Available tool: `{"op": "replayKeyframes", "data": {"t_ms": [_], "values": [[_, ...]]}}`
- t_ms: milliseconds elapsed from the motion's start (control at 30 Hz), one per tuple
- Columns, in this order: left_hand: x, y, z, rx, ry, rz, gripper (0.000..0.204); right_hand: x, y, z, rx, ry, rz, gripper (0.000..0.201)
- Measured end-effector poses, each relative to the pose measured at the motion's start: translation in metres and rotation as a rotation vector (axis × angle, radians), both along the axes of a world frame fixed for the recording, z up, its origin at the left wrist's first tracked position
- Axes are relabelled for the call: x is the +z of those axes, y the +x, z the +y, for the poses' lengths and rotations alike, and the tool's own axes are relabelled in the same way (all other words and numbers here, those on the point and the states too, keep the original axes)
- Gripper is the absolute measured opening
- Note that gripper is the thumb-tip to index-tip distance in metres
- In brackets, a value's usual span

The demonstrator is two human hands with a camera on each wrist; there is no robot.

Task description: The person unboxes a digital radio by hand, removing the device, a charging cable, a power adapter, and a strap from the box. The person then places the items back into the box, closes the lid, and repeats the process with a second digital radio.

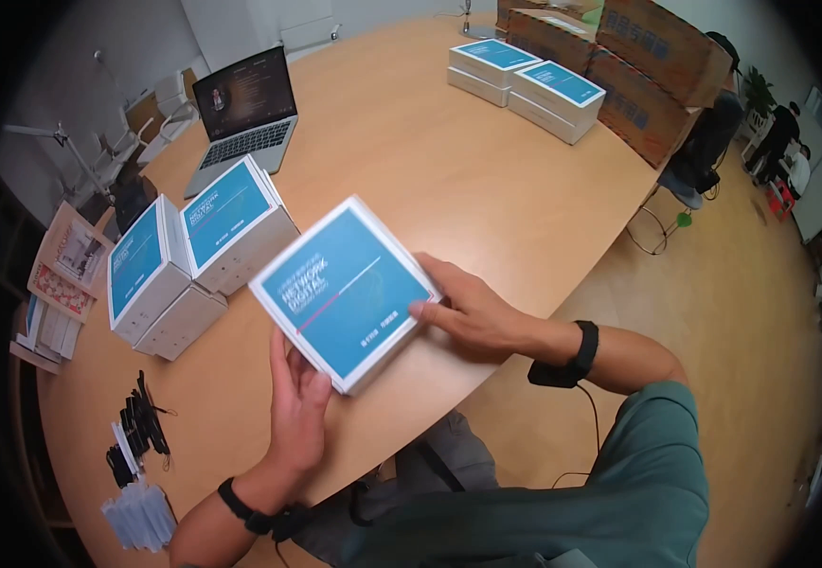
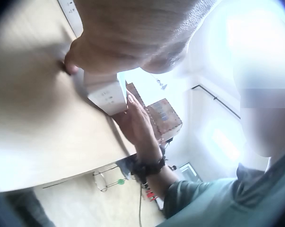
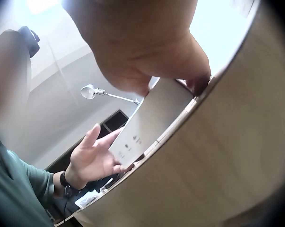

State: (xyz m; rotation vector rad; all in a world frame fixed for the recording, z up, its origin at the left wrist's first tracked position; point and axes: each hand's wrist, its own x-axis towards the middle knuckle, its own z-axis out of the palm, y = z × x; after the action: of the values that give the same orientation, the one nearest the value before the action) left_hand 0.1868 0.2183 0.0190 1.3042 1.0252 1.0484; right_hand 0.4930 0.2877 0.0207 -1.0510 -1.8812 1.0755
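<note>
A white box with a blue printed top (image 1: 349, 289) is held tilted above the table's near edge. My right hand (image 1: 473, 310) grips its right corner, thumb on the blue face and fingers around the side. At the box's lower left corner, my left hand (image 1: 299, 412) touches it, with the thumb beside the corner and other fingers partly hidden. In the right wrist view the left hand (image 3: 95, 158) has its palm showing and its thumb apart from the box (image 3: 156, 113). The left wrist view shows the right hand (image 2: 137, 123) against the box's far end (image 2: 109, 97).
Stacked blue-topped boxes (image 1: 226, 222) stand at the left, beside an open laptop (image 1: 245, 109). More such boxes (image 1: 558, 95) and brown cartons (image 1: 638, 104) are at the back right. Black items (image 1: 141, 417) and pale packets (image 1: 138, 514) lie at the near left.
</note>
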Motion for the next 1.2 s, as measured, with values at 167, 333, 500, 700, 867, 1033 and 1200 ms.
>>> {"op": "replayKeyframes", "data": {"t_ms": [167, 333, 500, 700, 867, 1033, 1200], "values": [[0.014, 0.048, 0.034, 0.079, -0.139, -0.284, 0.086, 0.005, 0.005, -0.014, -0.22, -0.343, 0.676, 0.078], [0.012, 0.11, 0.069, 0.089, 0.126, -0.264, 0.088, 0.018, -0.004, -0.013, -0.468, -0.359, 0.967, 0.082], [-0.011, 0.079, 0.07, -0.119, 0.09, 0.205, 0.087, 0.03, 0.131, 0.098, -0.594, -0.08, 0.889, 0.079], [-0.026, 0.031, 0.052, -0.361, 0.593, 0.67, 0.069, 0.091, 0.294, 0.223, -0.753, -0.095, 0.972, 0.066], [-0.022, 0.036, 0.053, -0.379, 0.638, 0.707, 0.059, 0.116, 0.304, 0.278, -0.925, 0.019, 1.145, 0.055], [-0.018, 0.039, 0.054, -0.356, 0.63, 0.71, 0.05, 0.089, 0.359, 0.35, -1.224, 0.159, 0.986, 0.05], [-0.018, 0.038, 0.055, -0.368, 0.636, 0.706, 0.047, 0.093, 0.357, 0.374, -1.313, 0.096, 0.797, 0.055]]}}
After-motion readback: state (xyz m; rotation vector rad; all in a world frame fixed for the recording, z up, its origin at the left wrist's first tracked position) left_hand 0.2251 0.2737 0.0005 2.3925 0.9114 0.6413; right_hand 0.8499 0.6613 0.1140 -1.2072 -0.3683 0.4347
